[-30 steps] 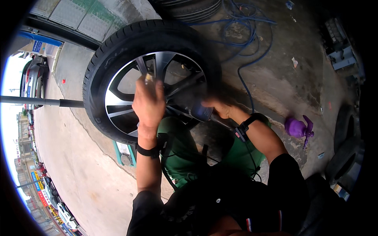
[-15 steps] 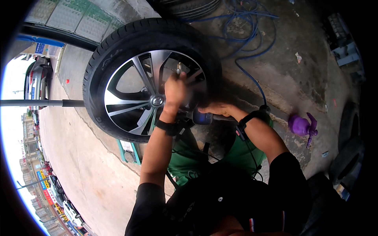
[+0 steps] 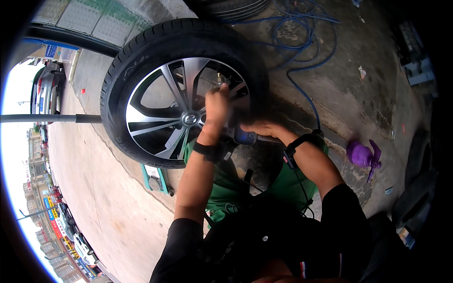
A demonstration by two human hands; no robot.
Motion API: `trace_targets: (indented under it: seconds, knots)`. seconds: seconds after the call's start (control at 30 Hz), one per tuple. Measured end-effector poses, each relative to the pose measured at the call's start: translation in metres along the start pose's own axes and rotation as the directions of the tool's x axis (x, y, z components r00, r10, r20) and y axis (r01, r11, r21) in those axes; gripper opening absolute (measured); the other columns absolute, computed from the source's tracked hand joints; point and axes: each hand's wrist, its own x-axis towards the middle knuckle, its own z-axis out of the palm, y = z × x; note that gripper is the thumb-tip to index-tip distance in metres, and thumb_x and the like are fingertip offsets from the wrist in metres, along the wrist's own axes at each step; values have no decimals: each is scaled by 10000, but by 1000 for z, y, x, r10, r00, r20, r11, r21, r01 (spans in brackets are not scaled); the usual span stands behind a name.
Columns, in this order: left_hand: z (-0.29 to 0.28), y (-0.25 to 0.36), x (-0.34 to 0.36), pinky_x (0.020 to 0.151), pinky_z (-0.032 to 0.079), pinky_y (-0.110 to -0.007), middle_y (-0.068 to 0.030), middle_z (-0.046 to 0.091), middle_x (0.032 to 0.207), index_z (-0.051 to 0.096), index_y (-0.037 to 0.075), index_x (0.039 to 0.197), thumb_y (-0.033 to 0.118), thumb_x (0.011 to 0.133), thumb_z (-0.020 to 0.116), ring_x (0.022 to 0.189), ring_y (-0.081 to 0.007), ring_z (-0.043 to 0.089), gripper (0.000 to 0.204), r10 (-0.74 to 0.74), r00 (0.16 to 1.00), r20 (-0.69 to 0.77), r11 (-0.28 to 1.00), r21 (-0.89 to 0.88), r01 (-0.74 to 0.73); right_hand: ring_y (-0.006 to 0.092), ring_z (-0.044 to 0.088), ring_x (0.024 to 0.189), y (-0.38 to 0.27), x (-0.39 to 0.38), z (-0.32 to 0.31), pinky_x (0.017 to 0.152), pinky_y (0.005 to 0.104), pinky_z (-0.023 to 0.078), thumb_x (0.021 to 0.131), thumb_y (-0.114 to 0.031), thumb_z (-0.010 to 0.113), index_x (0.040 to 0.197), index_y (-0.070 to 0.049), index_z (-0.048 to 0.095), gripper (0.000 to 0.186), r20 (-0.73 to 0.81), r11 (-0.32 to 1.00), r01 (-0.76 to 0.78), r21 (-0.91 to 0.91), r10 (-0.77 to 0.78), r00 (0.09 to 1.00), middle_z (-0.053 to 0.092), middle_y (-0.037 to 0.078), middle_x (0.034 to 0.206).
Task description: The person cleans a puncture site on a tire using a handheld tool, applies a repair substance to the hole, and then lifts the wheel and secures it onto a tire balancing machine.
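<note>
A large car wheel (image 3: 189, 63), with a black tyre and a silver-and-black alloy rim, stands in front of me. My left hand (image 3: 217, 108) is closed in front of the right part of the rim, around a slim metal air-hose fitting (image 3: 220, 78) whose brass-coloured tip sticks out above the fingers. To the right and slightly lower, my right hand (image 3: 260, 127) grips a dark handheld device with a bluish face (image 3: 244, 136), perhaps a tyre inflator gauge. The fingers on its far side are hidden in shadow.
A blue hose (image 3: 302, 89) runs from a loose coil at the back to beside my right wrist. A purple bottle-like container (image 3: 361, 154) lies at the right, near dark tyres (image 3: 415, 193). A teal metal frame (image 3: 157, 179) sits below the wheel; a grey pole (image 3: 52, 119) extends left.
My left hand has shifted slightly right and up with the fitting. My right hand keeps its hold on the device, nearly still. The whole view has moved a little.
</note>
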Motion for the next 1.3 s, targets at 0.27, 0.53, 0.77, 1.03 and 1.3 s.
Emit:
trace_targets:
  seconds: [0.27, 0.53, 0.77, 1.03, 1.3]
  knots:
    - [15, 59, -16, 417, 247, -260, 24, 475, 614, 601, 51, 832, 372, 1016, 548, 472, -91, 364, 374, -307, 951, -45, 910, -308, 279, 328, 623, 1153, 24, 22, 0, 1005, 392, 439, 836, -837, 473, 1127, 14, 719, 932, -47, 990, 95, -106, -100, 994, 693, 223, 1171]
    - [34, 66, -11, 412, 286, -253, -2, 491, 600, 622, -10, 855, 336, 1028, 533, 442, -83, 372, 397, -387, 901, -196, 882, -366, 299, 278, 625, 883, 35, 34, 5, 798, 392, 472, 772, -870, 527, 886, 69, 694, 961, -153, 959, 151, -238, -190, 970, 652, 187, 871]
    - [35, 84, -19, 694, 526, -538, -290, 674, 782, 655, -18, 836, 315, 980, 562, 776, -502, 655, 375, -19, 886, -463, 840, 474, 266, 217, 601, 628, 44, 41, 6, 604, 390, 483, 728, -885, 578, 654, 85, 666, 976, -210, 937, 197, -289, -263, 942, 592, 122, 594]
    - [36, 85, -9, 767, 528, -536, -299, 680, 816, 651, -43, 862, 328, 979, 562, 827, -500, 659, 399, -107, 900, -423, 901, 341, 268, 264, 672, 1002, 46, 35, 6, 857, 381, 508, 793, -845, 550, 1035, 48, 723, 941, -84, 962, 188, -197, -207, 975, 722, 225, 989]
    - [41, 81, -16, 764, 514, -543, -314, 675, 838, 592, -57, 913, 346, 992, 546, 830, -504, 652, 413, -80, 896, -438, 885, 382, 265, 277, 675, 1027, 27, 12, -8, 898, 390, 505, 750, -511, 784, 1176, -34, 695, 646, 286, 923, 291, -252, -216, 934, 724, 186, 1091]
